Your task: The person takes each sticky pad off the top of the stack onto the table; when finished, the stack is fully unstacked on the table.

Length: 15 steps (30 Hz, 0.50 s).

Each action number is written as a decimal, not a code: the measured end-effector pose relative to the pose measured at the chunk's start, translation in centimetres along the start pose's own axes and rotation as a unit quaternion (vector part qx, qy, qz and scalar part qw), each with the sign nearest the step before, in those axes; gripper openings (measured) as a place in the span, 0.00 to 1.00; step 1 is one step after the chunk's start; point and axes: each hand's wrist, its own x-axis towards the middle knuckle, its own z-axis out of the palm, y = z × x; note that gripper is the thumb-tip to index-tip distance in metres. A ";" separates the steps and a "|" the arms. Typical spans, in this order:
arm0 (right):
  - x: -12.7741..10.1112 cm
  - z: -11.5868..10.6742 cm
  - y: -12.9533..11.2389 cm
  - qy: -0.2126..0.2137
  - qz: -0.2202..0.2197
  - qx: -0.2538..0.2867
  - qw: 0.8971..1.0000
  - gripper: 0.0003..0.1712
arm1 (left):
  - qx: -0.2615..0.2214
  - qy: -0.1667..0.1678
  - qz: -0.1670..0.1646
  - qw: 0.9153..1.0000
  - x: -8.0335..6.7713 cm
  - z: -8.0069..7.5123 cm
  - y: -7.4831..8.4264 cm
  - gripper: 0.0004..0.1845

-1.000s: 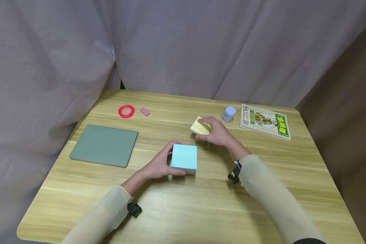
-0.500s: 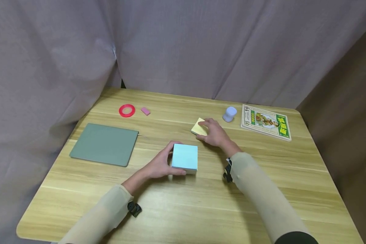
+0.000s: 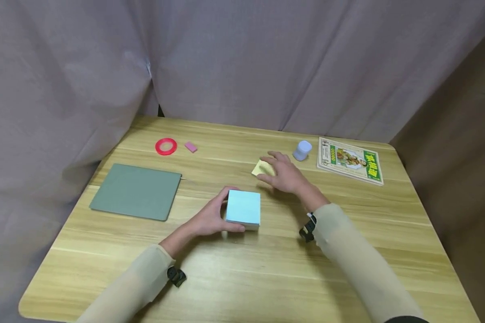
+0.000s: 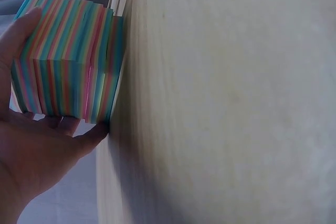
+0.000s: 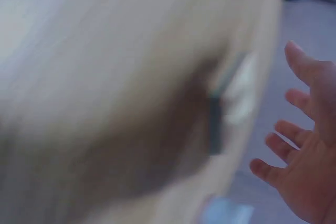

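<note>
Pale blue on top, paper cube (image 3: pixel 244 207) mid-counter (image 3: pixel 266 269), gripped by left hand (image 3: pixel 210 218). Right hand (image 3: pixel 284 174) spread loose over yellow notepad (image 3: pixel 262 168), holding nothing; booklet (image 3: pixel 350 160) lettering unreadable.

Left wrist: curled fingers (image 4: pixel 23 30) clasping striped cube sides.

Right wrist: blurred, fingers (image 5: pixel 302 64) splayed apart.

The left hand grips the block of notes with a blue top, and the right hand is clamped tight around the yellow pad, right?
Not quite. The left hand does grip the block of notes, but the right hand is open, fingers spread above the yellow pad, not clamped on it. The head view shows this.
</note>
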 end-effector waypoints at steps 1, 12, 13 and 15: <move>-0.3 -0.6 -0.8 -0.001 -0.007 0.010 1.000 0.39 | -0.002 0.000 0.003 1.000 0.0 0.0 0.0 0.47; -6.4 -1.8 -9.4 -0.078 -0.145 0.029 0.986 0.45 | 0.009 -0.003 -0.004 1.000 -0.2 0.1 -0.2 0.47; -6.7 -1.4 -9.7 -0.080 -0.152 0.022 0.985 0.46 | 0.012 -0.004 -0.006 1.000 -0.2 0.1 -0.2 0.47; -7.2 -0.5 -10.1 -0.075 -0.163 0.003 0.984 0.48 | 0.017 -0.005 -0.007 1.000 -0.2 0.2 -0.3 0.47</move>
